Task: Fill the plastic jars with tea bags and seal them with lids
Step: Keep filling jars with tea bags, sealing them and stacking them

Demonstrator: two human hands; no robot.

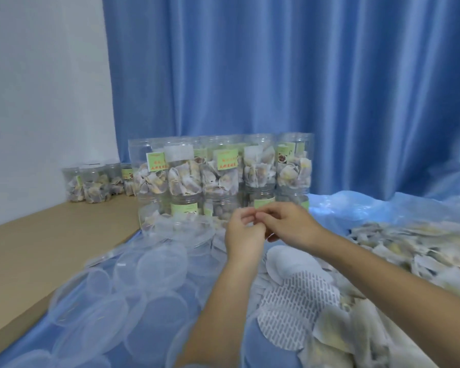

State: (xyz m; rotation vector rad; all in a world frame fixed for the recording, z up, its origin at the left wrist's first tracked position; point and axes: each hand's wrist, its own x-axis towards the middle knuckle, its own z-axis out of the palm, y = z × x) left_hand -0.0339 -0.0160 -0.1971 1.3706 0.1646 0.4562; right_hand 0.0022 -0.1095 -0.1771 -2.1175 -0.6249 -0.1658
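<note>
My left hand [243, 235] and my right hand [287, 224] meet in mid-air in front of the jars, fingers curled and fingertips touching each other. Motion blur hides whether anything is pinched between them. Behind them stand clear plastic jars [223, 176] filled with tea bags, stacked in two tiers, most with green labels. Several clear round lids [160, 266] lie scattered on the blue sheet at the left. A heap of loose tea bags [414, 251] covers the right side.
White round liners [290, 264] and a perforated white disc [298, 309] lie under my forearms. A smaller group of filled jars [93, 184] stands at the back left on the tan surface [37, 243]. A blue curtain [303, 88] hangs behind.
</note>
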